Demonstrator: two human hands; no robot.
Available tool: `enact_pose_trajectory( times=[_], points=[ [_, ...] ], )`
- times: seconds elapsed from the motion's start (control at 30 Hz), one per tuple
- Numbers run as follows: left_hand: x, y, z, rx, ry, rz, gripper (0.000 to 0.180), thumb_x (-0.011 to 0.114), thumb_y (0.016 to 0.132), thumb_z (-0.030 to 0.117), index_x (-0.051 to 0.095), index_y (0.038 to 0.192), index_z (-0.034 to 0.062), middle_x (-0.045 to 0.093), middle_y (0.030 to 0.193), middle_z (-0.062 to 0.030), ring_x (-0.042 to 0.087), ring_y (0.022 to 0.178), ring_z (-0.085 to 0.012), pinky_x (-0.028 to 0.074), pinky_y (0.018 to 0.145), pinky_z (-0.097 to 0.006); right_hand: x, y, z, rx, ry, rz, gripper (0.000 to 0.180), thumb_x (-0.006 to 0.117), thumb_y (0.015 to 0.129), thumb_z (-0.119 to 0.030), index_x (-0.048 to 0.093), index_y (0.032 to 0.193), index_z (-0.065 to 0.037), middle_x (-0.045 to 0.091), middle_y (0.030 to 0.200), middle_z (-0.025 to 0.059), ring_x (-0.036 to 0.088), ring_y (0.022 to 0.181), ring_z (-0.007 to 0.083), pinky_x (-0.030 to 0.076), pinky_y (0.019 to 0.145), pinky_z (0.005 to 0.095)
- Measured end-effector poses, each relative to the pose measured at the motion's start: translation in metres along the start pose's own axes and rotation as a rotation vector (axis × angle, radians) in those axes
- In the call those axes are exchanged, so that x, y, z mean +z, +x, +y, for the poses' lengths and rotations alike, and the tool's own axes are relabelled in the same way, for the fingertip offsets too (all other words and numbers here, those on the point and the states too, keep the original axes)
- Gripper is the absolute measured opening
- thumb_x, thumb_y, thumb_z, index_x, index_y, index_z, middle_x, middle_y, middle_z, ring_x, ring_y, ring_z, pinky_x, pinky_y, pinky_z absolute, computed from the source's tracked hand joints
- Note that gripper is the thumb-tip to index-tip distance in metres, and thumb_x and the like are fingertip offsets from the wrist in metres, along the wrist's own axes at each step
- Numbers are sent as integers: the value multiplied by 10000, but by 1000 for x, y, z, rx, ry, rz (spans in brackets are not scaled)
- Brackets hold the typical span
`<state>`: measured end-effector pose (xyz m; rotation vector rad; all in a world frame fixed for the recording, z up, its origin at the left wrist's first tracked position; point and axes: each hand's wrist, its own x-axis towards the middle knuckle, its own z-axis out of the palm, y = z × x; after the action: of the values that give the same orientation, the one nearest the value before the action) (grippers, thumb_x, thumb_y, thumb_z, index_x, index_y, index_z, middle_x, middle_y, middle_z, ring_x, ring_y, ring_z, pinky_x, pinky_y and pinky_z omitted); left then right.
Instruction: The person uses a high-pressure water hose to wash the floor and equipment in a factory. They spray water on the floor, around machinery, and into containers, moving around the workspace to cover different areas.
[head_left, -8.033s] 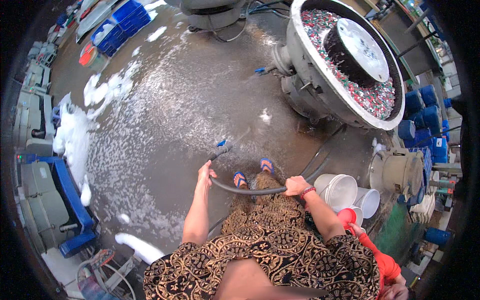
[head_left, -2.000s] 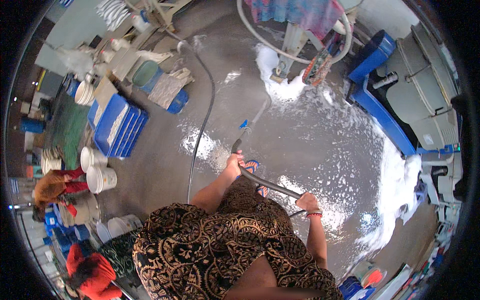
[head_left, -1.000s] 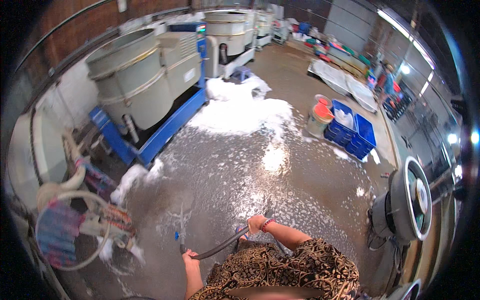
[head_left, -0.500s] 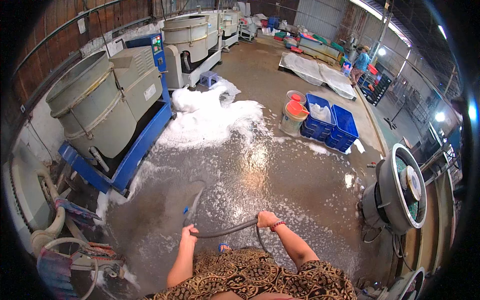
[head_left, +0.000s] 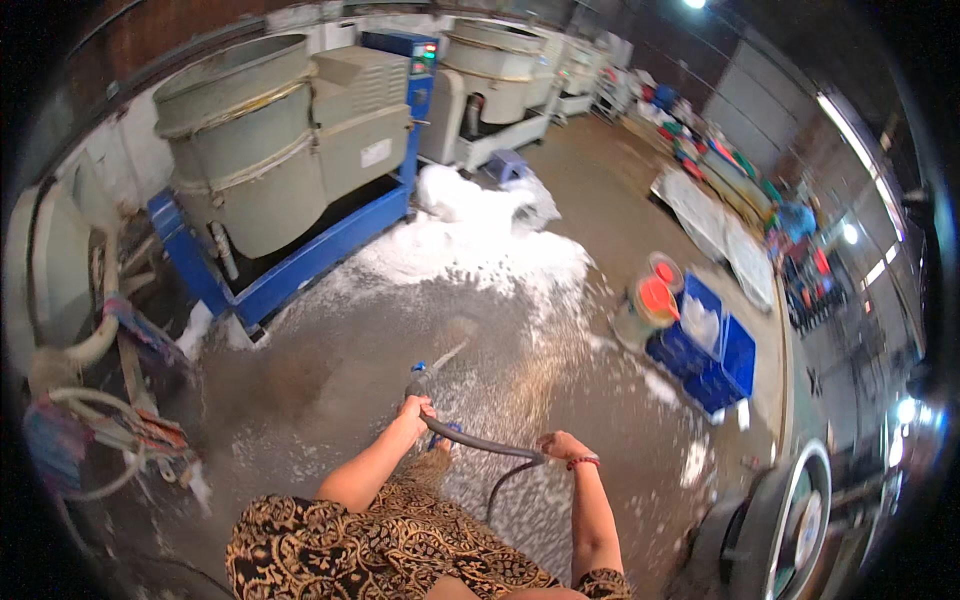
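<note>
A dark grey hose runs between my hands in front of my patterned garment. My left hand is closed around it just behind the blue-handled valve. Water sprays from its end toward the wet floor and white foam. My right hand, with a red bracelet at the wrist, is at the bend of the hose. Its fingers look loose and apart, not wrapped around the hose; whether the fingertips touch it is blurred. Past the bend, the hose droops toward my feet.
A large grey tub machine on a blue frame stands at left, with similar machines behind. Blue crates and a bucket sit to the right. A round machine is at lower right, and a small stool stands behind the foam.
The view has swung, shifting the scene. My left hand has lifted the hose end forward and right; its spray points farther ahead. My right hand has loosened from the hose.
</note>
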<state>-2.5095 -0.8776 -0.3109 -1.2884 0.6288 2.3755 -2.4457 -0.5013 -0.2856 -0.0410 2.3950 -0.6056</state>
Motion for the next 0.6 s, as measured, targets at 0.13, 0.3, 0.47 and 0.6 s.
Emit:
enact_pose_trajectory(
  times=[0.13,0.3,0.47,0.6],
  points=[
    [62,55,2,213,41,170,53,452,788,-23,430,780,24,324,509,-30,320,378,-138,331,369,-279,-125,61,34,6,152,205,480,611,728,-172,539,1199,-120,642,999,162,595,994,288,454,870,359],
    [144,106,25,230,9,344,75,453,772,-36,403,776,20,372,556,-56,348,402,-158,344,379,-313,-280,98,71,133,100,549,767,664,705,-76,290,1369,-163,628,951,219,617,884,336,477,758,405],
    [201,136,21,229,105,441,160,464,776,-40,349,856,36,379,590,-74,354,407,-149,331,364,-304,-377,97,106,87,127,816,899,575,690,-26,71,1424,-151,627,775,211,635,709,324,475,660,388],
    [232,163,6,156,58,437,219,464,813,-15,341,975,66,400,644,-88,349,410,-152,337,363,-306,-447,113,160,143,194,761,924,615,678,-85,44,1401,-21,609,853,269,624,805,360,478,689,375]
  ],
)
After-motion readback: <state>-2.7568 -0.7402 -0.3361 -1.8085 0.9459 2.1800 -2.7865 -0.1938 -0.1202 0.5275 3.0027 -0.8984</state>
